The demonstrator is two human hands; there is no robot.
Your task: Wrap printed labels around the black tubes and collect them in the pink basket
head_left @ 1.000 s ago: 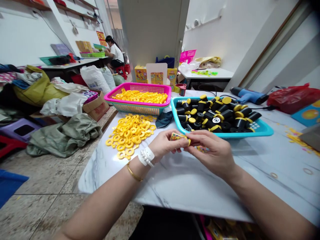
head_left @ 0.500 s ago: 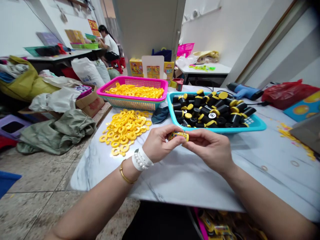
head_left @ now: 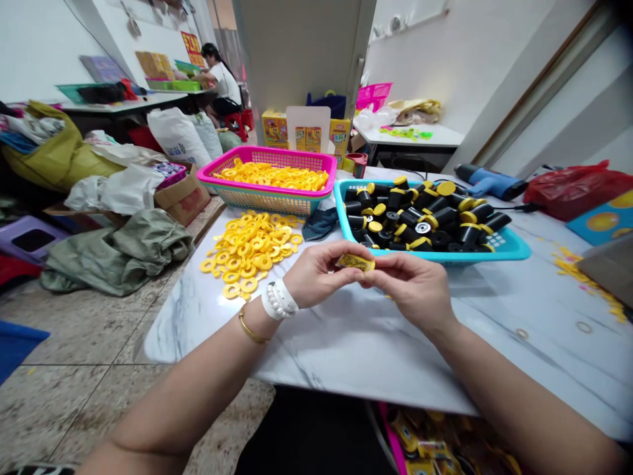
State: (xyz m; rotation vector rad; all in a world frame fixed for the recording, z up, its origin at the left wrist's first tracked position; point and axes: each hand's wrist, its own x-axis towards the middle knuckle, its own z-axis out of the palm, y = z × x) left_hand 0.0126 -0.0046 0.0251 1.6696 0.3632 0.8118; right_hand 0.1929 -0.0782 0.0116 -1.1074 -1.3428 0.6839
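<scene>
My left hand (head_left: 319,275) and my right hand (head_left: 413,290) meet above the marble table (head_left: 356,349), both pinching one small yellow printed piece (head_left: 355,262) between their fingertips. A white bead bracelet and a gold bangle sit on my left wrist. Just behind the hands stands a cyan tray (head_left: 509,249) full of black cylinders with yellow caps (head_left: 425,218). To the left lies a loose pile of yellow rings (head_left: 250,251) on the table, and behind it a pink basket (head_left: 267,191) holds more yellow rings.
A blue heat gun (head_left: 487,183) and a red plastic bag (head_left: 576,188) lie at the back right. Yellow boxes (head_left: 309,138) stand behind the basket. Bags, cloth and a cardboard box (head_left: 180,198) crowd the floor at left. A person (head_left: 222,82) sits at a far table.
The hands have turned the small yellow piece between the fingertips and it now lies flatter. The camera view has shifted slightly; the hands stay together in front of the cyan tray.
</scene>
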